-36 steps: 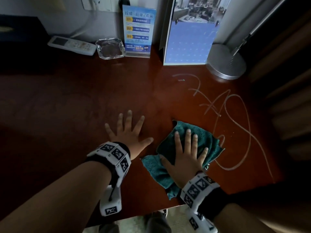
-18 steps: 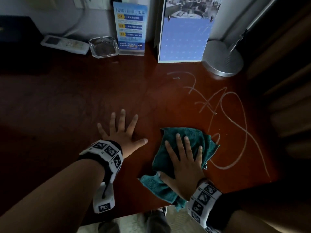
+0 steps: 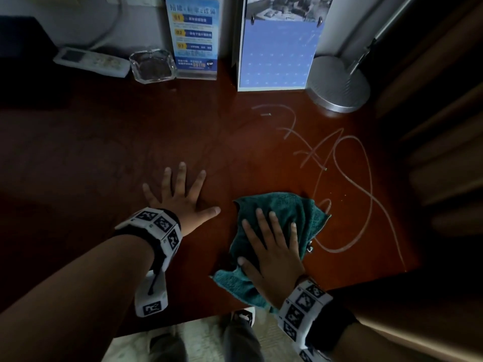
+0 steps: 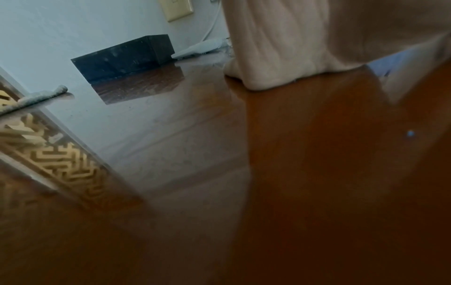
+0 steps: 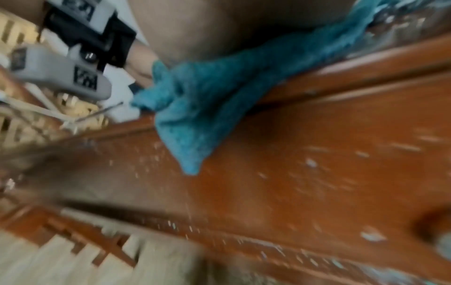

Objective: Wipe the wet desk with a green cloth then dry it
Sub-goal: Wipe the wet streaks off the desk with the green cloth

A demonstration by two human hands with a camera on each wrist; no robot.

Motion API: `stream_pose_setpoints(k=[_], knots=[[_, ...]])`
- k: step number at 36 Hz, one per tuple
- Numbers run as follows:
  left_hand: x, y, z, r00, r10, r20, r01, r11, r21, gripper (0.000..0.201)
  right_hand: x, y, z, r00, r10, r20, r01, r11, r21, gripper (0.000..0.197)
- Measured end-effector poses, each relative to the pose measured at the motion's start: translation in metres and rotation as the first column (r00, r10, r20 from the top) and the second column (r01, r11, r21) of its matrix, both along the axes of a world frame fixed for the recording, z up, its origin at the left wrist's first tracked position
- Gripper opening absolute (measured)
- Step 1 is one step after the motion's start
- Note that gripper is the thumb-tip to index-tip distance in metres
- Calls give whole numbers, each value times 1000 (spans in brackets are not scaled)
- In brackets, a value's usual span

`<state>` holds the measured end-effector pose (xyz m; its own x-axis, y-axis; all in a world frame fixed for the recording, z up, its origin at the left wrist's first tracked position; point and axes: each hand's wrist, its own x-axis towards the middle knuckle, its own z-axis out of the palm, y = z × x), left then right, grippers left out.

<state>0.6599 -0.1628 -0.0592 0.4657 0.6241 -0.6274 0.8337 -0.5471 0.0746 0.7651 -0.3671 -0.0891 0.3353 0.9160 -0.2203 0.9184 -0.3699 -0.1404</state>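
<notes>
Green cloth [image 3: 285,218] under flat, spread R hand [image 3: 271,254]; L hand [image 3: 180,199] splayed on surface [image 3: 104,152]: press evenly, sweep toward wet streaks [image 3: 350,163].

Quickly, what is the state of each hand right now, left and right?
Left hand: open, fingers spread, flat on the desk, holding nothing.
Right hand: open, fingers straight, pressing the green cloth onto the desk.
</notes>
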Motion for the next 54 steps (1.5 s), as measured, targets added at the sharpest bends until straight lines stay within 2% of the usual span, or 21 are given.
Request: stream_pose_setpoints(k=[4,8,13,16,18,21,25,27,30,34,38,40,42,45,48,50,54], knots=[[0,0,-1,1000,8,3,-8,1000,4,88,7,-9,1,995,102,-11,-102,995,-2,71],[0,0,0,1000,6,9,-6,1000,-2,88,23,-19,4,961,276,-4,-276,961,-33,74],[0,0,2,1000,0,6,0,1000,-15,88,59,-29,7,854,520,-24,-520,851,-69,68],[0,1,3,1000,-1,6,1,1000,-25,88,84,-33,11,794,608,-19,-605,786,-130,63],[0,1,2,1000,-7,1,7,1000,-25,88,91,-37,15,796,605,-19,-602,788,-133,61],[-1,1,1,1000,-7,2,7,1000,-27,89,82,-47,21,848,528,-37,-530,847,-47,58],[0,1,1,1000,-9,1,9,1000,-30,89,54,-65,16,959,272,-84,-272,962,5,54],[0,1,0,1000,-9,1,9,1000,-27,89,52,-72,13,975,201,-97,-203,979,-9,51],[0,1,-1,1000,-7,1,7,1000,-18,89,69,-78,12,942,325,-78,-329,944,-39,51],[0,1,-2,1000,-4,6,4,1000,-14,89,104,-72,13,851,523,-43,-525,848,-76,50],[0,1,-1,1000,-5,6,5,1000,-26,89,140,-61,20,774,633,-16,-631,769,-102,52],[0,1,0,1000,-8,-4,8,1000,-26,90,144,-57,26,771,636,-20,-635,766,-96,56],[0,1,0,1000,-7,-1,7,1000,-23,90,135,-57,32,799,599,-57,-601,797,-55,64],[0,1,2,1000,-1,4,1,999,-33,90,110,-66,32,895,417,-161,-409,909,84,56],[1,2,3,1000,17,8,-16,999,-33,92,94,-78,22,941,267,-207,-254,963,89,47],[4,3,8,999,41,27,-41,999,3,91,95,-83,17,947,269,-175,-270,963,17,49],[20,5,20,996,48,73,-55,993,103,80,116,-78,17,918,378,-116,-389,916,-95,52]])
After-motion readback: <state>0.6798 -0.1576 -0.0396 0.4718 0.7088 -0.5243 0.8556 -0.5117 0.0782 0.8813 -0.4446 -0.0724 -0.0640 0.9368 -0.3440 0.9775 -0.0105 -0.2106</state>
